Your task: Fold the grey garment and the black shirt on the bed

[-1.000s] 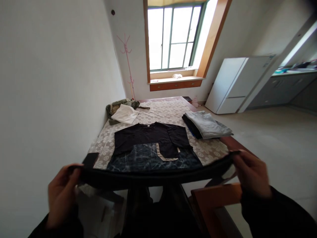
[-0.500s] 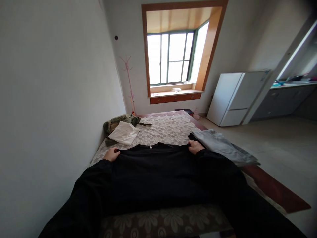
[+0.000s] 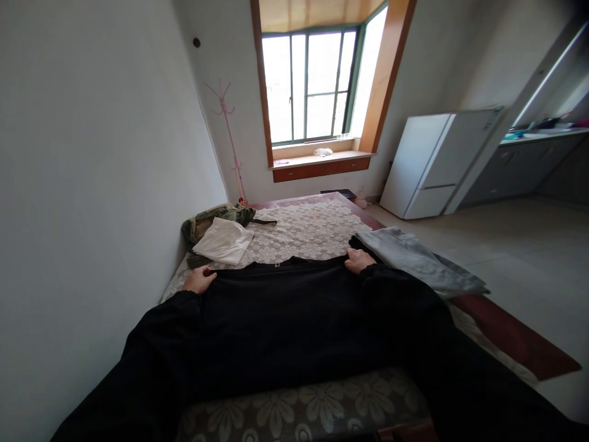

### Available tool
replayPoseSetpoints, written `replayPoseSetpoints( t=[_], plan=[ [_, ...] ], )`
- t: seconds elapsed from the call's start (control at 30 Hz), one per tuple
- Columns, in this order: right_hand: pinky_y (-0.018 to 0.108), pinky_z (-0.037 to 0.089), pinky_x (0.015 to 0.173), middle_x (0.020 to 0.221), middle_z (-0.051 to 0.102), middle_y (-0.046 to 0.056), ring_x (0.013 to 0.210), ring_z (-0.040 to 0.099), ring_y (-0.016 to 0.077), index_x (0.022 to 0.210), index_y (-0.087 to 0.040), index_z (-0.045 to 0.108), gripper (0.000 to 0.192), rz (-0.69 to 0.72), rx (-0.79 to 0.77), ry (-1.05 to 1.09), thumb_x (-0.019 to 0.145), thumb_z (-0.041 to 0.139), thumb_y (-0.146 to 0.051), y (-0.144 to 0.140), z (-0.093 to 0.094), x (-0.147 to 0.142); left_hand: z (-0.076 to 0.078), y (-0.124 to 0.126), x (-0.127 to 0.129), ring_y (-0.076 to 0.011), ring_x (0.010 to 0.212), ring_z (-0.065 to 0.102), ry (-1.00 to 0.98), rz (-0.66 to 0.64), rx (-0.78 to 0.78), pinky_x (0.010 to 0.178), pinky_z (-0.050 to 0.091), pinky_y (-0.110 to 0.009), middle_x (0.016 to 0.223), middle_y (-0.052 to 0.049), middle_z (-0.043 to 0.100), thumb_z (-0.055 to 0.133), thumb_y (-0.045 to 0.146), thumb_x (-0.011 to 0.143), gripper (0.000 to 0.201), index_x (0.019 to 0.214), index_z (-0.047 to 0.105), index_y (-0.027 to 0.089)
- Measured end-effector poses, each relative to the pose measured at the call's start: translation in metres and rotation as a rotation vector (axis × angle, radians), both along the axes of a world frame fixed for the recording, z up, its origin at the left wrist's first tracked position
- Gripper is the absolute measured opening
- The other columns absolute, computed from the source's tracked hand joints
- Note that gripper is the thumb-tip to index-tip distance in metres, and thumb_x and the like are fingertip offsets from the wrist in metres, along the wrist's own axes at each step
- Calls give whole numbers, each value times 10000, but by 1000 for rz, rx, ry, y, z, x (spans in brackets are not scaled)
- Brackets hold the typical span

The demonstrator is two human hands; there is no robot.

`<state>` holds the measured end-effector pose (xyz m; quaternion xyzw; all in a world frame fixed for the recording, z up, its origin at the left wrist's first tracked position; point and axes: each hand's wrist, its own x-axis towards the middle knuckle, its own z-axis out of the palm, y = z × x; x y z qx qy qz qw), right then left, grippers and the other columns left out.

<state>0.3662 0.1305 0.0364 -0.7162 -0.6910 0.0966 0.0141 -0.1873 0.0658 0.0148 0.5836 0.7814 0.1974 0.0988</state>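
Note:
A black shirt (image 3: 280, 319) is stretched wide in front of me, its neckline with a small pale label on the far side. My left hand (image 3: 199, 280) pinches its far left corner at the shoulder. At the opposite shoulder my right hand (image 3: 359, 261) grips the cloth with closed fingers. The shirt hangs over or lies on a table with a floral cloth (image 3: 313, 233); whether its middle touches the cloth is hard to tell. My dark sleeves blend with the shirt, so its side edges are partly hidden.
Folded grey clothes (image 3: 405, 258) lie at the table's right edge, close to my right hand. Toward the left wall are a white folded cloth (image 3: 224, 241) and a camouflage garment or bag (image 3: 202, 224). Beyond stand a pink coat rack (image 3: 230, 141) and a white fridge (image 3: 423, 162).
The view has tilted down a little. Both hands keep their hold on the shirt, and its neckline now looks flatter, with the label less visible.

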Motion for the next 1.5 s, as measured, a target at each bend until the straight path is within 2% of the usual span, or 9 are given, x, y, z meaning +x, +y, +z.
replayPoseSetpoints(
  t=[0.3, 0.7, 0.87, 0.97, 1.07, 1.17, 1.27, 1.37, 1.5],
  plan=[
    [342, 401, 862, 1250, 642, 215, 1058, 616, 280, 1251, -131, 584, 359, -17, -40, -27, 932, 460, -239, -4, 6, -8, -11, -5, 7, -242, 960, 712, 59, 64, 38, 791, 513, -300, 1018, -85, 764, 589, 379, 885, 256, 1031, 688, 195],
    [367, 398, 869, 1277, 609, 272, 1091, 625, 310, 1355, -49, 447, 436, 9, -3, -68, 934, 428, -160, -4, -3, -12, 2, -3, 18, -320, 1028, 699, 164, 115, -4, 822, 496, -355, 1016, -137, 760, 544, 407, 919, 248, 997, 671, 209],
    [412, 428, 908, 1323, 571, 285, 1077, 642, 326, 1369, -57, 468, 429, 27, 23, -69, 988, 389, -237, -14, -2, -15, 10, -13, 22, -286, 1037, 706, 130, 48, 6, 881, 519, -365, 1088, -138, 751, 474, 389, 959, 369, 1219, 610, 167],
    [471, 427, 993, 1496, 450, 263, 1204, 593, 374, 1534, -133, 325, 580, 73, 45, -68, 1004, 412, -353, -33, -6, -14, 11, -40, 29, -257, 1318, 567, 131, -83, 40, 1092, 432, -359, 1397, -139, 622, 533, 389, 932, 523, 1401, 509, 161],
    [539, 322, 1140, 1679, 223, 142, 1477, 309, 400, 1589, -251, 285, 650, 249, 121, -96, 991, 442, -451, -60, -23, -11, 0, -86, 43, -306, 1518, 299, 187, -283, 65, 1228, 270, -470, 1582, -122, 443, 517, 476, 940, 584, 1447, 501, 186],
    [579, 228, 1205, 1709, 164, 77, 1554, 128, 351, 1597, -243, 305, 633, 361, 153, -103, 1013, 343, -484, -82, -47, -8, -17, -133, 60, -317, 1550, 214, 222, -374, 57, 1236, 218, -553, 1635, -82, 371, 440, 535, 974, 598, 1503, 456, 257],
    [579, 232, 1215, 1694, 214, 96, 1551, 167, 334, 1606, -202, 291, 654, 274, 124, -72, 1017, 287, -486, -94, -62, -4, -29, -162, 69, -312, 1545, 235, 233, -364, 4, 1235, 213, -563, 1648, -82, 348, 389, 529, 997, 606, 1542, 408, 267],
    [528, 270, 1219, 1664, 265, 177, 1538, 224, 339, 1587, -105, 301, 717, 262, 177, -34, 990, 344, -499, -114, -65, 8, -30, -181, 67, -328, 1532, 269, 228, -293, -13, 1228, 234, -564, 1640, -112, 357, 392, 527, 991, 617, 1534, 424, 234],
    [459, 321, 1214, 1624, 345, 196, 1499, 336, 295, 1600, -99, 216, 772, 361, 310, 79, 979, 386, -525, -178, -66, 43, -22, -222, 60, -304, 1448, 425, 204, -159, 47, 1199, 339, -462, 1548, -133, 483, 415, 555, 961, 629, 1486, 460, 211]
  ],
)
